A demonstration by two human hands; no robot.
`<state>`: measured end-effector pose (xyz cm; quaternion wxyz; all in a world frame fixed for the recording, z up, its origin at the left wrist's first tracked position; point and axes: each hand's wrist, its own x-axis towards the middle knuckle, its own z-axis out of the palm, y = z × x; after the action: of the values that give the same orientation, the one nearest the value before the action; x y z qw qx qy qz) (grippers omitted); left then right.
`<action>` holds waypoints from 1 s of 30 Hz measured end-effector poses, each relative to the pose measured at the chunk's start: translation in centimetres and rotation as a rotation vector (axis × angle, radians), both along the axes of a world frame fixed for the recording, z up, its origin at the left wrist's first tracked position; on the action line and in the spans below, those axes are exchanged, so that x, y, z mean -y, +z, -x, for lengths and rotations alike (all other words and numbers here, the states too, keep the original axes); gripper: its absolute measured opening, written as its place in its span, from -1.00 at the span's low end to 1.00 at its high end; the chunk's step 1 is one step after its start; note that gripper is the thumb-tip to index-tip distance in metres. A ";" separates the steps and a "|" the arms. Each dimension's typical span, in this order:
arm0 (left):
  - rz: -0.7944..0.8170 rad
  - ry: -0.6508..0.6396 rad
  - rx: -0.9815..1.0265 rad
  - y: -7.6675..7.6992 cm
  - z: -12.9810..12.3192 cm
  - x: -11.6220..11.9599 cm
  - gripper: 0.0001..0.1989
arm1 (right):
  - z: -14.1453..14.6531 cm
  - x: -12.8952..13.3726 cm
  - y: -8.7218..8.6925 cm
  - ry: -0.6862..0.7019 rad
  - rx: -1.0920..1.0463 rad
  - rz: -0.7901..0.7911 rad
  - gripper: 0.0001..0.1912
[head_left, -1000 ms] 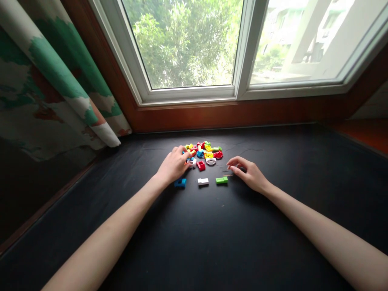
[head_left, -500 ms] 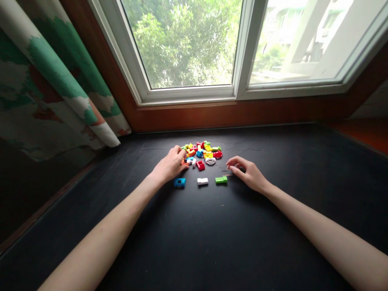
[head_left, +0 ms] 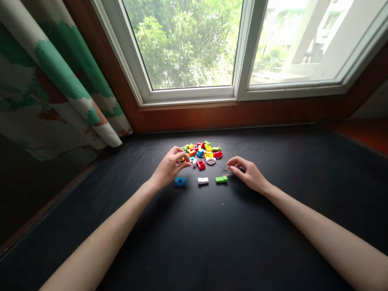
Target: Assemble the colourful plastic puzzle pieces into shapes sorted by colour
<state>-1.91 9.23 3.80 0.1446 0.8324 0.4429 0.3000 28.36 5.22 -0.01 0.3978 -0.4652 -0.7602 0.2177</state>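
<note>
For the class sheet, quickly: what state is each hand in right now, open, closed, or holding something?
Left hand: closed, pinching a small plastic block.
Right hand: loosely open, nothing visibly held.

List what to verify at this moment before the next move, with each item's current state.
Left hand pinching a small plastic piece: ok, held between thumb and fingers.
Colour of that piece: cannot tell, the fingers hide most of it.
Right hand free of pieces: ok, nothing shows in its curled fingers.
Blue piece, white piece and green piece lying apart in a row: ok, none touching.
Left hand clear of the heap of colourful pieces: cannot tell, its fingers are at the heap's edge, and contact does not show.
</note>
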 end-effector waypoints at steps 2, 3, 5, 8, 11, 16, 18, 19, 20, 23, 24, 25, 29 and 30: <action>0.110 -0.083 0.254 -0.1 -0.9 1.5 -0.80 | 0.1 0.2 0.0 -0.003 -0.002 -0.018 -0.86; 0.166 -0.122 0.374 -0.2 -1.5 2.3 -0.77 | 0.2 0.3 0.0 -0.004 -0.003 -0.030 -0.86; 0.285 -0.194 0.568 -0.7 -2.6 4.1 -0.73 | 0.7 0.8 0.1 -0.002 -0.007 -0.051 -0.88; 0.415 -0.259 0.715 -1.6 -4.1 6.4 -0.72 | 1.9 2.1 0.4 0.020 -0.015 -0.074 -0.89; 0.501 -0.314 0.769 -2.3 -4.7 7.7 -0.74 | 3.2 3.8 0.6 0.079 -0.012 -0.092 -0.90; 0.540 -0.361 0.786 -2.7 -4.7 8.0 -0.75 | 4.2 5.6 0.1 0.176 0.023 -0.135 -0.89; 0.562 -0.363 0.782 -2.8 -4.6 7.8 -0.76 | 4.1 5.6 -0.1 0.180 0.030 -0.148 -0.87; 0.573 -0.360 0.774 -2.8 -4.6 7.7 -0.77 | 4.1 5.5 -0.1 0.182 0.035 -0.152 -0.88; 0.584 -0.356 0.764 -2.8 -4.6 7.7 -0.77 | 4.1 5.3 -0.1 0.187 0.042 -0.155 -0.88; 0.608 -0.350 0.739 -2.7 -4.7 7.6 -0.75 | 3.9 5.1 -0.1 0.210 0.069 -0.160 -0.93; 0.612 -0.354 0.735 -2.7 -4.8 7.6 -0.74 | 3.9 5.0 0.0 0.213 0.074 -0.161 -0.94; 0.614 -0.360 0.731 -2.7 -4.8 7.7 -0.73 | 3.9 5.0 0.0 0.211 0.076 -0.162 -0.94; 0.640 -0.348 0.737 -2.8 -4.7 7.6 -0.67 | 3.8 5.1 -0.2 0.186 0.085 -0.188 -0.95; 0.655 -0.335 0.744 -2.9 -4.7 7.6 -0.65 | 3.8 5.1 -0.2 0.179 0.091 -0.197 -0.94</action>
<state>2.80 1.63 0.88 0.5910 0.6401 0.2927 0.3941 24.54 0.09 -0.24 0.3855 -0.3638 -0.8336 0.1554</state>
